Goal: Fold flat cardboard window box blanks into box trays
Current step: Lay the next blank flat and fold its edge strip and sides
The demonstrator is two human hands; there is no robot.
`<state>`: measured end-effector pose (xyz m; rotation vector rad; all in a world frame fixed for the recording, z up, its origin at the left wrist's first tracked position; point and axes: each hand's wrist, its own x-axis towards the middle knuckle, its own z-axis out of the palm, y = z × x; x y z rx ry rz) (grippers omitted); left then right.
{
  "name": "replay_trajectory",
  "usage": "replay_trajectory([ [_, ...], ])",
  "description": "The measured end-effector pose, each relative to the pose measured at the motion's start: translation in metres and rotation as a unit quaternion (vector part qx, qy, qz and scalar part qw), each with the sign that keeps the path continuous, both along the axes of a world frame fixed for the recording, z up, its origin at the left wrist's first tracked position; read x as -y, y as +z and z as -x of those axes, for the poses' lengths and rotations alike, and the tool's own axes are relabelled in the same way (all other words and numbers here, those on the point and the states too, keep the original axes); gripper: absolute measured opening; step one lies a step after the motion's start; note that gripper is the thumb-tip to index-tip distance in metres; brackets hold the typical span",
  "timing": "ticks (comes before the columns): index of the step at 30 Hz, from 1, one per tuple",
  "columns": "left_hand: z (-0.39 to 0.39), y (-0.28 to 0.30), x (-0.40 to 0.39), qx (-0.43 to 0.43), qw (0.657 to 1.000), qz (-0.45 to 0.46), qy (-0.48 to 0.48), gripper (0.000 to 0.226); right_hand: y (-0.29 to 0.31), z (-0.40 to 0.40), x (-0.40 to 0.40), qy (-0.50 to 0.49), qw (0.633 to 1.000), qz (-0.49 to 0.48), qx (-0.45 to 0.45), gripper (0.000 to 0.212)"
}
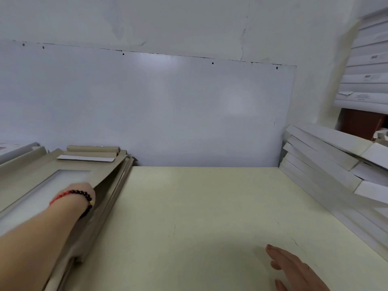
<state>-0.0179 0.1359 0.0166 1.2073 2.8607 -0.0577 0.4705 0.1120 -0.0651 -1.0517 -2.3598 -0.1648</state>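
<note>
The top blank lies on the stack of flat blanks at the left edge of the counter, its near right edge raised off the stack. The left hand reaches under that raised edge; its fingers are hidden by the board, so its grip cannot be determined. No crease of this blank appears folded yet; judged state: pick-up stage only. The right hand hovers open, fingers extended, over the counter, well right of the stack. Farther right of the stack, white folded boxes lean in a pile, probably finished trays. The stack is several blanks deep, so considerable work remains.
</note>
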Motion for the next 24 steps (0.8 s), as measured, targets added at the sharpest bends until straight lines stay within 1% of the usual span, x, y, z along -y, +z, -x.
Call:
replay_trajectory([
  [2,0.007,0.019,-0.001,-0.002,0.998,-0.056,-0.001,0.018,0.001,0.001,0.0,0.014,1.0,-0.007,-0.001,0.105],
  [3,0.008,0.028,-0.002,0.004,0.997,-0.083,0.0,0.023,0.001,0.001,0.001,0.017,1.0,0.003,-0.01,0.098],
  [4,0.003,0.037,-0.003,0.003,0.996,-0.084,-0.002,0.029,-0.002,0.001,0.001,0.016,1.0,0.007,-0.016,0.095],
  [5,-0.004,0.044,-0.004,-0.007,0.996,-0.09,-0.011,0.027,-0.005,0.001,0.001,0.009,1.0,0.015,-0.015,0.095],
  [6,-0.012,0.049,-0.004,-0.026,0.996,-0.087,-0.026,0.02,-0.008,0.0,0.001,0.001,1.0,0.018,-0.014,0.099],
  [7,-0.021,0.054,-0.004,-0.046,0.997,-0.059,-0.035,0.017,-0.009,-0.002,-0.001,-0.009,1.0,0.014,-0.013,0.102],
  [8,-0.028,0.055,-0.005,-0.066,0.997,-0.028,-0.04,0.023,-0.01,-0.003,-0.002,-0.012,1.0,0.015,-0.012,0.103],
  [10,-0.039,0.053,-0.007,-0.084,0.995,-0.01,-0.052,0.028,-0.007,-0.004,-0.001,-0.003,1.0,0.007,0.001,0.103],
  [12,-0.054,0.049,-0.004,-0.107,0.991,-0.023,-0.081,0.031,-0.009,-0.007,-0.001,0.004,1.0,0.008,0.005,0.102],
  [14,-0.071,0.04,-0.002,-0.104,0.987,-0.039,-0.113,0.037,-0.009,-0.009,-0.003,0.008,1.0,0.019,0.007,0.102],
  [16,-0.09,0.026,0.004,-0.096,0.983,-0.068,-0.142,0.039,-0.012,-0.009,-0.003,0.001,0.999,0.03,-0.035,0.099],
  [17,-0.1,0.018,0.007,-0.092,0.98,-0.08,-0.156,0.039,-0.008,0.004,-0.001,-0.007,0.999,0.022,-0.04,0.094],
  [19,-0.12,0.005,0.016,-0.09,0.972,-0.1,-0.191,0.04,-0.016,0.011,0.001,-0.009,0.997,-0.007,-0.072,0.075],
  [20,-0.131,-0.002,0.021,-0.094,0.967,-0.103,-0.213,0.04,-0.017,0.011,0.001,-0.002,0.991,0.014,-0.132,0.067],
  [21,-0.142,-0.008,0.027,-0.1,0.961,-0.102,-0.235,0.04,-0.01,0.013,0.004,-0.031,0.989,0.012,-0.143,0.068],
  [23,-0.16,-0.019,0.035,-0.112,0.951,-0.085,-0.275,0.049,-0.008,0.012,0.004,-0.035,0.998,-0.009,-0.051,0.091],
  [24,-0.168,-0.024,0.039,-0.11,0.947,-0.064,-0.296,0.054,-0.001,0.007,0.004,-0.021,0.998,0.01,-0.054,0.097],
])
